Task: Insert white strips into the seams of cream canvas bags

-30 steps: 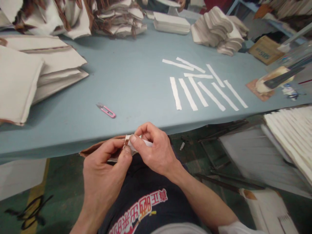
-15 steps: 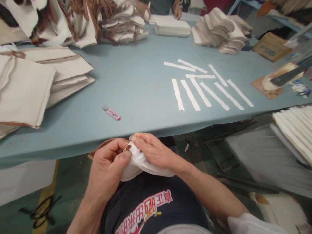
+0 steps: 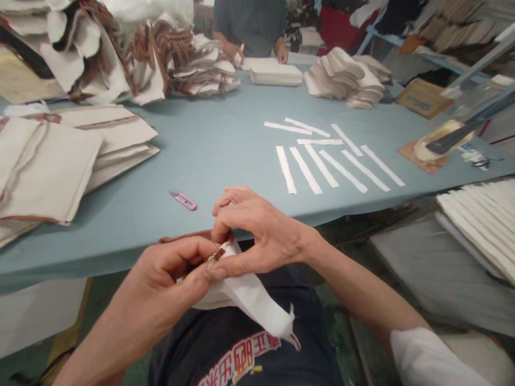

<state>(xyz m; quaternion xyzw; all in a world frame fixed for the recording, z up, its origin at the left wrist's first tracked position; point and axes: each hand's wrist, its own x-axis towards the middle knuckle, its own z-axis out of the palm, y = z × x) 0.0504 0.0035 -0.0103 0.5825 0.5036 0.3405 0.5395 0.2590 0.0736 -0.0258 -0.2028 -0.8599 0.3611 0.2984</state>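
Just past the table's front edge, my left hand [image 3: 173,281] pinches a white fabric piece [image 3: 259,305] with brown trim [image 3: 219,254]. My right hand [image 3: 261,236] is curled over the same spot, thumb and fingers closed about the trimmed edge, its thumb meeting my left thumb. The fabric's loose end hangs down to the right over a dark printed garment. A brown edge sticks out behind my left hand. Pink thread snips [image 3: 183,200] lie on the table beyond my hands, touched by neither.
White strips [image 3: 308,170] are spread on the blue-green table [image 3: 217,155]. Folded fabric pieces [image 3: 52,166] are stacked at left, with brown-trimmed heaps [image 3: 148,59] behind. A co-worker [image 3: 249,27] stands opposite, near stacked pieces [image 3: 276,74]. A cardboard box [image 3: 424,98] sits at right.
My right hand has risen and arched over the trimmed edge, where it lay flatter before. The fabric's end now hangs farther down. The view has tilted up slightly.
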